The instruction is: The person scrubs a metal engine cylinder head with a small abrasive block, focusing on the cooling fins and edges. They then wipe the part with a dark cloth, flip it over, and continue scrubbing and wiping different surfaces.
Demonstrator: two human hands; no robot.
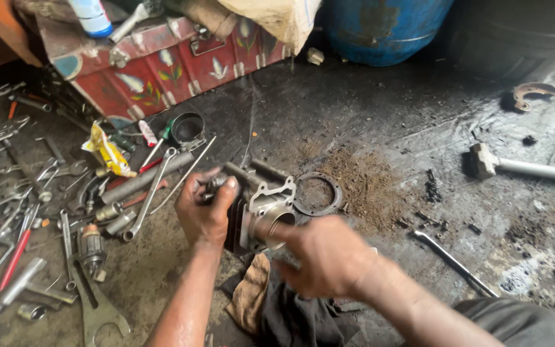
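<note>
Head view, greasy workshop floor. Left hand (pixel 205 209) wrapped around the left end of a grey metal engine cylinder (pixel 258 207), fingers curled over its top, thumb side toward camera. Right hand (pixel 319 254) blurred, fingers pushed at the cylinder's round sleeve opening; cannot tell whether it pinches the rim or only presses against it. Cylinder sits frame centre, held just above a dirty rag (pixel 271 308) at 6 o'clock from it. Flat ring gasket (pixel 318 194) lies on the floor at 3 o'clock of the cylinder, just beside it.

Packages: crumpled yellow wrapper (pixel 108 151) with red print at 10 o'clock of the left hand, among the tools. White bottle with blue band (pixel 91 16) at frame top left, standing on a red painted metal box (pixel 155 64) with white leaf shapes. Blue drum (pixel 383 26) at 12 o'clock, top edge.

Wrenches and sockets pile (pixel 33 212) at 9 o'clock. Hammer (pixel 521 166) at 3 o'clock, well apart. Thin steel bar (pixel 454 260) at 4 o'clock of the right hand.
</note>
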